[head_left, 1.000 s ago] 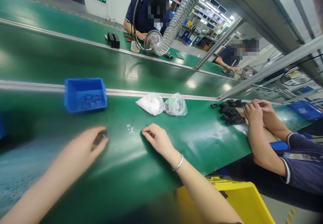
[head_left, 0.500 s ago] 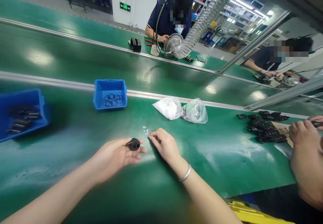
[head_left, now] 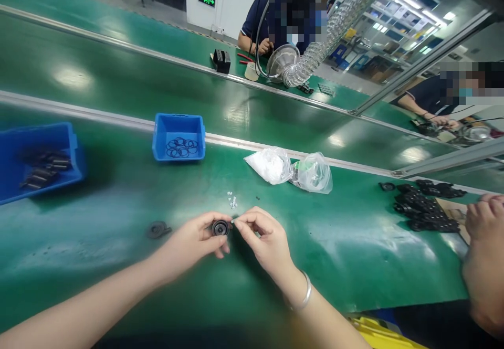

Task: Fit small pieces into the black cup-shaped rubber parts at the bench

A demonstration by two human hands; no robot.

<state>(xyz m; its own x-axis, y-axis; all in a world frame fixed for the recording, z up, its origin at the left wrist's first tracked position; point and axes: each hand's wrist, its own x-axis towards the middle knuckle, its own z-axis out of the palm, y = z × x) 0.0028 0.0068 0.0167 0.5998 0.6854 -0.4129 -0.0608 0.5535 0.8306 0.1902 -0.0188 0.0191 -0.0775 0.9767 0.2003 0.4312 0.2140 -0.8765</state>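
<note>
My left hand (head_left: 202, 233) is closed around a round black plastic part (head_left: 220, 228), its ringed hollow face turned up toward me. Close beside it, my right hand (head_left: 263, 233) pinches a tiny whitish piece (head_left: 233, 221) between thumb and forefinger, near the rim of the black part. Just beyond the fingertips lies a small scatter of white pieces (head_left: 233, 202) on the green bench. A tiny dark ring (head_left: 258, 198) rests to their right. Left of my left hand, another round black part (head_left: 157, 229) lies flat, partly behind my wrist.
A blue bin (head_left: 179, 152) holds thin black rings; a larger blue bin (head_left: 79, 155) at left holds dark cylinders. Two plastic bags (head_left: 271, 166) lie at the rail. Black parts (head_left: 421, 207) are heaped at right near another person's hand (head_left: 484, 228). People sit across the bench.
My left hand has turned the black part so its hollow face shows, and its fingers have closed on it. My right hand has come from the white pieces toward it, holding a tiny one.
</note>
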